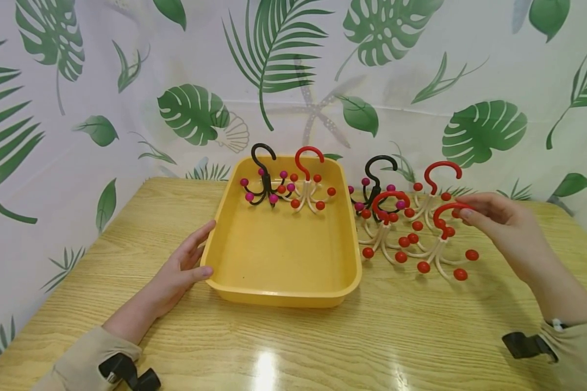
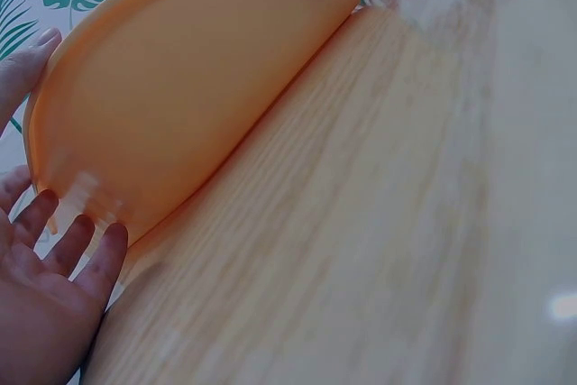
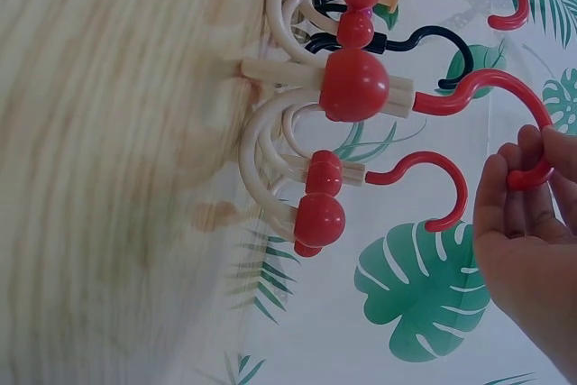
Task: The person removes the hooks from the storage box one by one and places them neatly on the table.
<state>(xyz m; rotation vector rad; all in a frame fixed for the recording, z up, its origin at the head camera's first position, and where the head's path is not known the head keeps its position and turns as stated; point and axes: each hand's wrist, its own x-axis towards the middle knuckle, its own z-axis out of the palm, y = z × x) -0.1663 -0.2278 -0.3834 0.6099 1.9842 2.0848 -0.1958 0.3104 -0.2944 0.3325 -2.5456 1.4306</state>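
Hanger [image 1: 441, 245] pinched near its hook tip, at the tray's [image 1: 279, 295] 3 o'clock.
The right grip [image 1: 511, 232] grasps it between thumb and fingers; any lift would go best slow and upright, lest its spread arms snag the other hangers [image 1: 382, 234]. That forearm comes in from 4 o'clock. The left grip [image 1: 178, 277], not clenched, touches the tray around 8 o'clock and should steady it.

Over the tabletop's [image 1: 200, 347] left side, the left hand [image 1: 181, 274] comes from a beige sleeve [image 1: 85, 361], creased at the cuff — a black fitting [image 1: 124, 369] with a rounded knob sits there. Toward the right edge, the right hand [image 1: 513, 241] has a matching beige cuff [image 1: 579, 353], a blocky black bracket [image 1: 523, 346] — and a small whitish piece [image 1: 557, 325].
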